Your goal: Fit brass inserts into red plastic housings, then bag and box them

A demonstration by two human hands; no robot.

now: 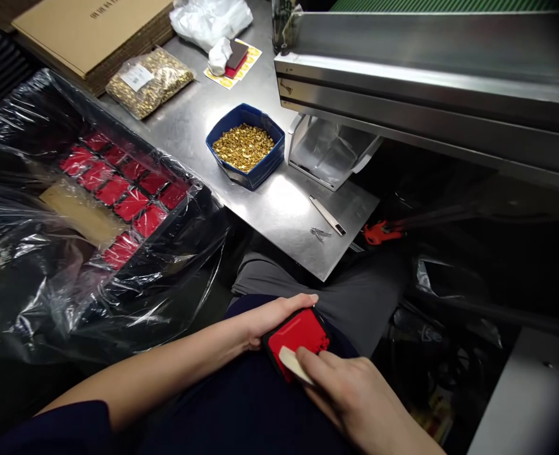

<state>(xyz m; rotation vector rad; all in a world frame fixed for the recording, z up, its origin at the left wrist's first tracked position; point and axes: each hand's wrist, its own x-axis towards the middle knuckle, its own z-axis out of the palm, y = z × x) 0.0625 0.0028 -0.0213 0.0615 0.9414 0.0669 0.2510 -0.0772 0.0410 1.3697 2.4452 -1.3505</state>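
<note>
Over my lap, my left hand [284,316] is closed round the edge of a small square red and black case [301,332]. Its red face is turned up, and a patch of small cut-out or raised decoration shows near the right corner. My right hand [341,385] grips a cream flat tool with a rounded end [293,363], which lies against the red face; the rest of this tool is hidden by my fingers. On the metal table [270,221] ahead stands a blue tray [248,180] of small gold-coloured metal parts [244,145].
At left, a plastic-lined box [184,234] holds several red pieces [113,189]. A bag of gold parts [149,79] lies by cardboard [90,31]. A white-handled tool [327,215] and small clippers [320,234] lie near the table's corner. A metal-framed conveyor [426,82] runs at right, above a clear bin [329,148].
</note>
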